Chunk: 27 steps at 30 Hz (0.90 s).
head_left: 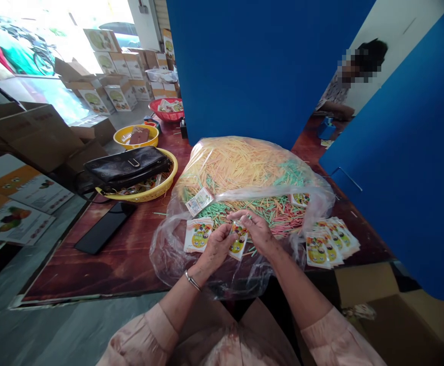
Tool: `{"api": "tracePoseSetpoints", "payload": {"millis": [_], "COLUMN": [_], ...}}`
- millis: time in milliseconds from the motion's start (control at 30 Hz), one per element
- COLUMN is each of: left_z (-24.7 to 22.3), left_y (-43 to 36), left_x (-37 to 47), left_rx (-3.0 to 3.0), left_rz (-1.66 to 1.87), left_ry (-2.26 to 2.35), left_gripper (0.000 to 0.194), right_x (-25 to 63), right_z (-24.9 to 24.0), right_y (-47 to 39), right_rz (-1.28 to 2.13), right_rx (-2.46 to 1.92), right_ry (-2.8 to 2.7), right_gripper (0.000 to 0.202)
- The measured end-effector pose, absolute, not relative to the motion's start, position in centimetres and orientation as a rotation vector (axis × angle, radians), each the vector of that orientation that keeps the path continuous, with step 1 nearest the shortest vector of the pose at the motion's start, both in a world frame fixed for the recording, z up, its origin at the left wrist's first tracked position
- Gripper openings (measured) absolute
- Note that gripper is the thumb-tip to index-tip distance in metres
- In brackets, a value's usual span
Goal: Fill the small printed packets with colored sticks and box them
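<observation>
A small printed packet (pixel 238 246) is held upright between my hands at the front of a big clear plastic bag (pixel 245 152) of thin coloured sticks. My left hand (pixel 219 244) pinches the packet's left edge, with a bracelet on the wrist. My right hand (pixel 258 231) is closed at the packet's top right; something small and pale green shows at its fingertips. A stack of packets (pixel 198 235) lies just left of my left hand, and another packet bundle (pixel 199 202) rests on the sticks. More packets (pixel 330 243) are fanned out at the right.
On the reddish table (pixel 130 269) lie a black phone (pixel 103 227) and a yellow basket (pixel 164 189) bearing a black bag (pixel 128 166). Blue panels (pixel 241 71) stand behind and at right. A person (pixel 340 89) is beyond. Cartons (pixel 27 203) are at left.
</observation>
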<state>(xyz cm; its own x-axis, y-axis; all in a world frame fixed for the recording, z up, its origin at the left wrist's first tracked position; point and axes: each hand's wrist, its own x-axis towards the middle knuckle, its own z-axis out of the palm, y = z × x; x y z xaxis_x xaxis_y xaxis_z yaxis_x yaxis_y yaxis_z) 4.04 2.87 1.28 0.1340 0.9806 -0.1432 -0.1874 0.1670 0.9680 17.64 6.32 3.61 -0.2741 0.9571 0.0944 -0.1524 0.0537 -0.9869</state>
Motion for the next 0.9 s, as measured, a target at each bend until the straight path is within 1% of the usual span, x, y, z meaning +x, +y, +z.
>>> {"api": "tracePoseSetpoints", "payload": {"millis": [67,133,200,267,400,433,533,633,700,800,900], "left_z": [1.2,1.0,0.9,1.0,1.4,1.6,1.8,1.8,1.9,2.2,2.6], "left_y": [3.0,3.2,3.2,3.2,2.9,2.8,2.7,2.7,2.5,2.1,1.5], "left_x": [4.1,4.2,4.2,4.3,4.6,4.6,4.8,5.1,5.3,5.2,3.7], "left_rx": [1.004,0.959,0.907,0.883,0.871,0.857,0.789,0.786,0.882,1.071,1.097], "left_rz": [1.113,1.107,1.099,1.109,1.163,1.168,1.190,1.219,1.203,1.151,1.126], "left_ry": [1.006,0.928,0.864,0.842,0.851,0.849,0.850,0.863,0.906,1.055,1.164], "left_gripper": [0.020,0.022,0.024,0.024,0.022,0.023,0.026,0.027,0.023,0.019,0.022], "right_x": [17.8,18.0,18.2,18.4,19.0,19.1,19.1,18.6,18.4,19.3,22.9], "right_z": [3.4,3.2,3.3,3.6,4.4,4.4,3.5,2.0,1.4,1.6,2.8], "right_y": [6.5,6.6,6.5,6.3,5.7,5.6,5.0,3.9,3.0,1.9,1.1], "right_rz": [1.367,1.346,1.350,1.354,1.274,1.259,1.223,1.246,1.247,1.097,0.888], "right_rx": [-0.964,-0.994,-0.986,-0.983,-0.972,-0.959,-0.966,-1.088,-1.177,-1.273,-1.432], "right_ry": [-1.463,-1.386,-1.262,-1.323,-1.706,-1.692,-1.411,-1.295,-1.274,-1.150,-1.033], "right_gripper": [0.032,0.043,0.048,0.045,0.038,0.040,0.046,0.036,0.030,0.026,0.027]}}
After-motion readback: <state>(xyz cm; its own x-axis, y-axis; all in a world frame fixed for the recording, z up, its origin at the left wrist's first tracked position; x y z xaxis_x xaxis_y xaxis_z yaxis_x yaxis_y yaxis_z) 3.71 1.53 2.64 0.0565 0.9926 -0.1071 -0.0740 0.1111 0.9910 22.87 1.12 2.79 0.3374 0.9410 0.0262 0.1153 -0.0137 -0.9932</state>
